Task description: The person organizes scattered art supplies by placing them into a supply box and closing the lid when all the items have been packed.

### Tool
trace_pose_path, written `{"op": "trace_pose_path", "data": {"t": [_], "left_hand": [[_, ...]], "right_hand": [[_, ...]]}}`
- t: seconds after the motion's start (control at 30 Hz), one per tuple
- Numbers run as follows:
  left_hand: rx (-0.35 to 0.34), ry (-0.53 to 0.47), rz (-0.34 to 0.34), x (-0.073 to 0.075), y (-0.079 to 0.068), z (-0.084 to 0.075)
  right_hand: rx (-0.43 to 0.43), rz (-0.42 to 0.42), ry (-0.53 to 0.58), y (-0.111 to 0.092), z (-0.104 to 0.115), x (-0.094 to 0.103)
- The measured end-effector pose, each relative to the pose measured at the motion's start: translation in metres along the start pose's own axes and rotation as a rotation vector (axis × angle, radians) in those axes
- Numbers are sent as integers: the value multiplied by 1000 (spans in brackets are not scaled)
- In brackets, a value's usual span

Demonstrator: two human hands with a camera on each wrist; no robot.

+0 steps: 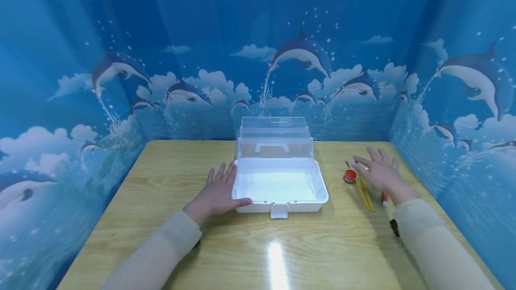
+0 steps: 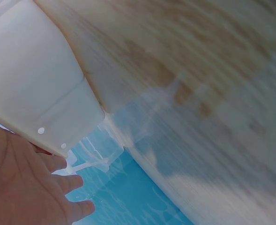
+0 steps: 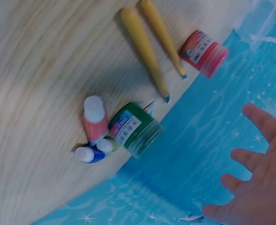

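Note:
A white storage box [image 1: 282, 207] with a clear lid [image 1: 275, 140] stands on the table, its lid raised at the back. Against the box's left side rests my left hand [image 1: 219, 194], fingers straight and thumb over the front rim. My right hand [image 1: 380, 171] hovers with spread fingers above painting supplies and holds nothing. Near it are a red paint jar [image 1: 350, 175] and two yellow paintbrushes [image 1: 366, 196]. The right wrist view also shows a green paint jar [image 3: 128, 126], a red paint tube [image 3: 95, 123] and a blue tube [image 3: 92, 155]; the head view hides the green jar behind my hand.
A clear latch [image 1: 279, 211] hangs at the box's front. The wooden table [image 1: 169, 169] is enclosed on the left, back and right by a blue dolphin-print curtain [image 1: 225, 26]. A bright reflection lies on the tabletop in front.

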State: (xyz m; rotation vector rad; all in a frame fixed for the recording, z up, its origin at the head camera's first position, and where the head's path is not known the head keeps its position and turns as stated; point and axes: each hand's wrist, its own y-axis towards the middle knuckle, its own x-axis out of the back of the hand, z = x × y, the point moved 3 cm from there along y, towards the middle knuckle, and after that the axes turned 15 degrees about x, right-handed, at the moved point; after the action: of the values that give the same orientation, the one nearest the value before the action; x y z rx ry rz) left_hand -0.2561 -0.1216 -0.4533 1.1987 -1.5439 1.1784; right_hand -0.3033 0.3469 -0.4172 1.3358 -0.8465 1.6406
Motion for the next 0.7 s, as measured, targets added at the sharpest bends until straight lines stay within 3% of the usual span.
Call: {"op": "trace_pose_path", "data": {"t": [0.23, 0.7], "left_hand": [[8, -14, 5, 1, 0, 0], [-2, -18, 7, 1, -1, 1]], "right_hand": [[-28, 22, -53, -1, -11, 1], [-45, 37, -53, 3, -21, -3]]}}
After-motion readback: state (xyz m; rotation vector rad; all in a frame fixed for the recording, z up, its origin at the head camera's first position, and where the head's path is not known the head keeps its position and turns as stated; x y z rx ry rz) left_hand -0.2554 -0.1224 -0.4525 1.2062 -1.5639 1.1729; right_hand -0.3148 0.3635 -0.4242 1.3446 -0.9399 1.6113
